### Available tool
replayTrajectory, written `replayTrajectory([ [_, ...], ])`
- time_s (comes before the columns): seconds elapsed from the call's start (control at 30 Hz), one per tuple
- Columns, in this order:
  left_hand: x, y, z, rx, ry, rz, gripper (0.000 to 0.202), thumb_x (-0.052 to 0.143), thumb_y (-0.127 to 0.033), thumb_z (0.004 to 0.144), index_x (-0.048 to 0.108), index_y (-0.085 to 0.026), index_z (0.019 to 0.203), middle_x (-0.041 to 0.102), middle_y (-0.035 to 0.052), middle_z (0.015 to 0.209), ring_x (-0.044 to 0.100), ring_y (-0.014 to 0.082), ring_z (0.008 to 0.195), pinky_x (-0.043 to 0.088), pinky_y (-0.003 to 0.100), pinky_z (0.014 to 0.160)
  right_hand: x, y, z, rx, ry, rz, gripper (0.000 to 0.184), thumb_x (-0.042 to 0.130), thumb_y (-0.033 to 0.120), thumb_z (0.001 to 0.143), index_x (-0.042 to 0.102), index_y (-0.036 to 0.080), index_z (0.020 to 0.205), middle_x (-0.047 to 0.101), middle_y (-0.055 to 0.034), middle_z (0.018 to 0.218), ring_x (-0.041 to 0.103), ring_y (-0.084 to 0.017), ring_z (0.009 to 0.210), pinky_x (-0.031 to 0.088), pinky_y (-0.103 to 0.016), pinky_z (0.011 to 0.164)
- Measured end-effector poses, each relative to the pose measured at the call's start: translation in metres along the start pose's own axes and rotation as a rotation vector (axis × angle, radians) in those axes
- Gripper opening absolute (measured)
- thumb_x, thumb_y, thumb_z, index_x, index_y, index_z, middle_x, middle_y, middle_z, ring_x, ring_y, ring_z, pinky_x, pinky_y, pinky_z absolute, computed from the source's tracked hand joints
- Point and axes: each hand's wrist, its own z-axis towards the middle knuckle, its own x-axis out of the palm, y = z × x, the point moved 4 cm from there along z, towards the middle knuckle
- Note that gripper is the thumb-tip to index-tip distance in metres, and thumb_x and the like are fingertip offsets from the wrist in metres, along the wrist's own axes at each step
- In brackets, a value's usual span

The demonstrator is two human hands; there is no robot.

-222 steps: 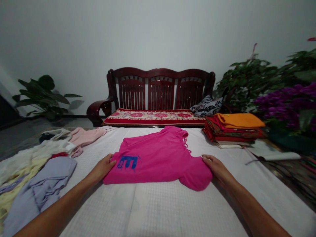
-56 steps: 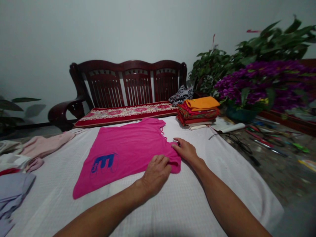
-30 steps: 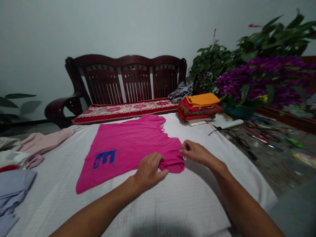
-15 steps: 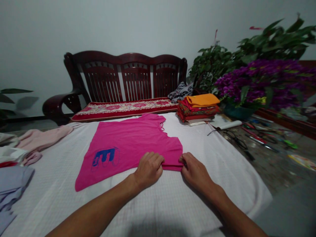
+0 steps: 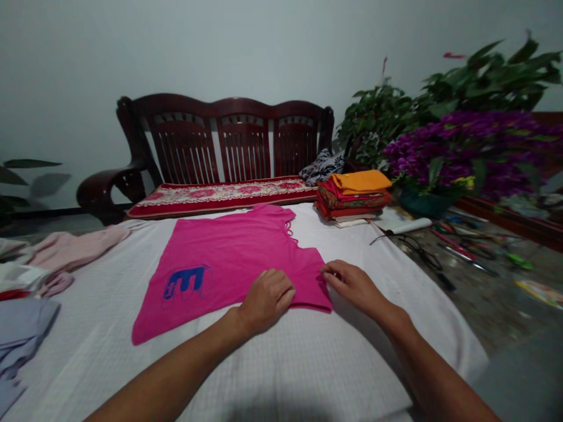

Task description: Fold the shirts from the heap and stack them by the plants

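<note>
A pink T-shirt [image 5: 233, 246] with a blue letter print lies spread on the white cloth, its neckline turned to the right. My left hand [image 5: 267, 299] rests on the near edge by the sleeve, fingers curled and closed on the fabric. At the sleeve's right side, the thumb and fingertips of my right hand [image 5: 349, 284] pinch the edge of the shirt. The sleeve lies flat between both hands, with its near corner exposed.
A stack of folded clothes [image 5: 354, 196] with an orange one on top stands at the far right of the white cloth [image 5: 264, 363]. Loose clothes [image 5: 26, 328] lie left. Beyond are a wooden bench [image 5: 220, 140], purple flowers [image 5: 466, 146], and a cable [image 5: 422, 249].
My right hand has moved up along the sleeve edge, away from the near corner. The sleeve's near edge now lies flatter. My left hand stays in nearly the same place.
</note>
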Motion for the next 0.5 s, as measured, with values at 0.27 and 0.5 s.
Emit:
replayTrajectory([
  [0.27, -0.006, 0.005, -0.010, -0.097, 0.062, -0.388, 0.017, 0.053, -0.024, 0.096, 0.069, -0.021, 0.100, 0.072, 0.0017, 0.093, 0.063, 0.0153, 0.088, 0.047, 0.027, 0.084, 0.015, 0.002, 0.031, 0.150, 0.098, -0.338, 0.022, 0.047, 0.023, 0.093, 0.068, 0.020, 0.090, 0.072, -0.0071, 0.089, 0.065, -0.020, 0.082, 0.040, -0.027, 0.068],
  [0.5, -0.027, 0.087, -0.011, -0.386, -0.125, -0.150, 0.040, 0.046, -0.030, 0.098, 0.058, -0.017, 0.134, 0.063, 0.0113, 0.136, 0.056, 0.0224, 0.129, 0.041, 0.039, 0.112, 0.066, 0.045, 0.062, -0.212, 0.009, -0.399, 0.052, 0.048, 0.037, 0.099, 0.049, 0.015, 0.146, 0.046, -0.0165, 0.153, 0.040, -0.030, 0.142, 0.031, -0.046, 0.116],
])
